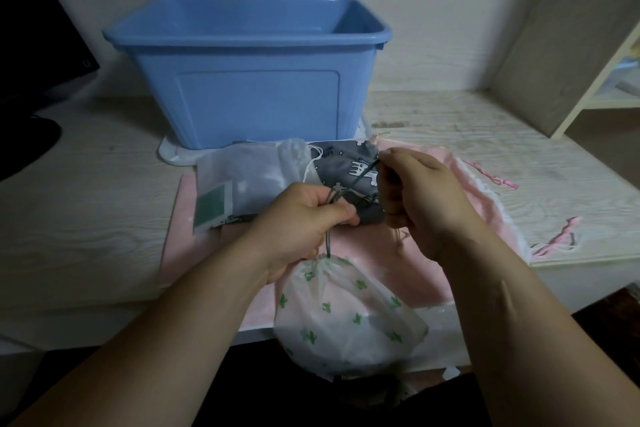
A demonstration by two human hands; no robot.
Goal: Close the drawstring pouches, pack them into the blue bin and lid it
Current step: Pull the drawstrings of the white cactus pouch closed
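Pale wood-grain desk (86,204), dark monitor (31,28) left, white shelf (602,80) right

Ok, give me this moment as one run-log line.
step: cinching cactus pouch | left hand: grips grey cord | right hand: pinches cord | other pouches: on table, unpacked | blue bin: unlidded

Bin (242,97) is blue, cactus pouch (346,315) white-green, grey pouch (349,163) perhaps unicorn-printed.

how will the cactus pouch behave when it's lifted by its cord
The cactus pouch will probably hang limp and swing: its thin fabric is gathered under the grey cord the left hand grips. Its rounded bulge suggests soft, fairly light contents. Set down, it would likely slump, not stand.
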